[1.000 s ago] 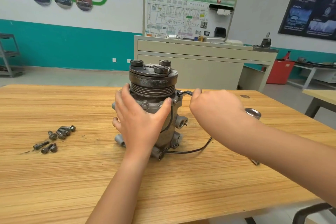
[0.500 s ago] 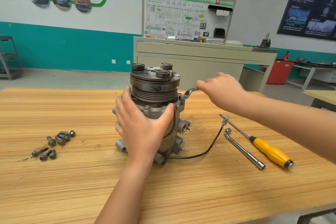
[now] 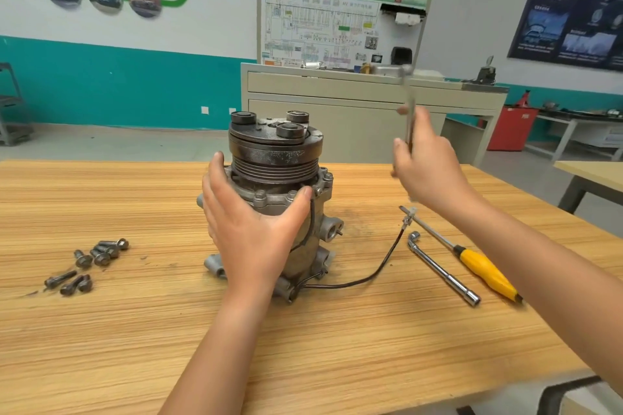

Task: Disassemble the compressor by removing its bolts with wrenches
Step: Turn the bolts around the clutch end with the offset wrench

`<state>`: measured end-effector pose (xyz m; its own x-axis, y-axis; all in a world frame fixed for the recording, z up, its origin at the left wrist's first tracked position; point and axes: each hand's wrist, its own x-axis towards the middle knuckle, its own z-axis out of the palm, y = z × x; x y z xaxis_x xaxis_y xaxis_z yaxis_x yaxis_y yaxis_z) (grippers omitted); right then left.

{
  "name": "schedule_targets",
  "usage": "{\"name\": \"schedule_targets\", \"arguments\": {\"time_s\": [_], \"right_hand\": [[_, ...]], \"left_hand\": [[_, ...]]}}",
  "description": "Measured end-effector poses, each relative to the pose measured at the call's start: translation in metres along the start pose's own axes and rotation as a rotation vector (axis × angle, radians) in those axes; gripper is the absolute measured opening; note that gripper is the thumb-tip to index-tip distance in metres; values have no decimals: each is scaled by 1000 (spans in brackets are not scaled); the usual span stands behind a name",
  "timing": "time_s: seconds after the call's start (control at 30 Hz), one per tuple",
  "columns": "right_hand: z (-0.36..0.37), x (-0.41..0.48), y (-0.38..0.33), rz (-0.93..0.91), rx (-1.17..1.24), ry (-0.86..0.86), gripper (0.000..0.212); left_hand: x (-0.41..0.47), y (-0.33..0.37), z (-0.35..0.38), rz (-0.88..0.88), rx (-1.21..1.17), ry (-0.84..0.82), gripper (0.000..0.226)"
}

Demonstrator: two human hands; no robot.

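A person at a workshop desk (image 3: 337, 347) is working on a compressor (image 3: 274, 158), which is standing upright on its base near the middle of the desktop, pulley end up. The left hand (image 3: 249, 229) is bracing the near side of the housing. Its fingers are lying fairly straight up the left flank and its thumb is reaching across the front just under the flange, so it is pressing rather than clenching.

The right hand (image 3: 429, 175) is hovering in the air to the right of the compressor and level with its pulley. Its grip is closing around the lower shaft of a wrench (image 3: 409, 101). The tool is blurred, but its long axis is running almost straight up from the fist, with the bent head pointing left at the top.

From that grip the compressor lies down and to the left. The nearest seated fastener appears to be the flange bolt (image 3: 326, 176) on the right-hand edge, which is standing vertical like its neighbours around the rim. The right hand is plainly the nearer one. Reaching the bolt would likely mean swinging the wrench over so that a working end is facing down onto the bolt head.

Several loose bolts (image 3: 97, 256) are lying well apart to the left. A second wrench (image 3: 441, 268) and a yellow-handled screwdriver (image 3: 485, 268) are resting on the right, beside the compressor's black cable (image 3: 374, 271).
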<state>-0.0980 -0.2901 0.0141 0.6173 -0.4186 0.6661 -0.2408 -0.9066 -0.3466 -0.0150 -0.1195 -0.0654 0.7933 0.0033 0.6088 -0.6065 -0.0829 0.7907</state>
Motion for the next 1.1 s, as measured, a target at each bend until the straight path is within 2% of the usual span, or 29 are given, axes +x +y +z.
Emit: {"name": "schedule_targets", "arguments": {"time_s": [0.1, 0.17, 0.37, 0.53, 0.7, 0.87, 0.93, 1.03, 1.1], "right_hand": [[-16, -24, -10, -111, -315, -291, 36], [-16, -34, -17, -152, -446, -389, 43], [-17, -33, -36, -218, -689, -410, 46], [-19, -32, -58, -413, -969, -414, 41], [-23, -19, -47, -430, -950, -456, 23], [-23, -1, -23, -510, -888, -480, 51], [-17, 15, -11, -506, -915, -485, 56], [4, 34, -2, -523, -849, -414, 42], [27, 37, -2, -607, -725, -291, 33]], "left_hand": [[0, 1, 1, -4, 3, 8, 105], [0, 2, 1, -11, 11, 8, 106], [-1, 4, -1, -18, 46, 6, 104], [-1, 6, -2, -30, 54, -4, 105], [-1, 6, -3, -31, 58, -18, 106], [-1, 5, -4, -27, 57, -24, 107], [-1, 5, -4, -17, 65, -31, 107], [0, 4, -4, -1, 75, -28, 106], [0, 3, -3, 4, 74, -28, 105]]}}
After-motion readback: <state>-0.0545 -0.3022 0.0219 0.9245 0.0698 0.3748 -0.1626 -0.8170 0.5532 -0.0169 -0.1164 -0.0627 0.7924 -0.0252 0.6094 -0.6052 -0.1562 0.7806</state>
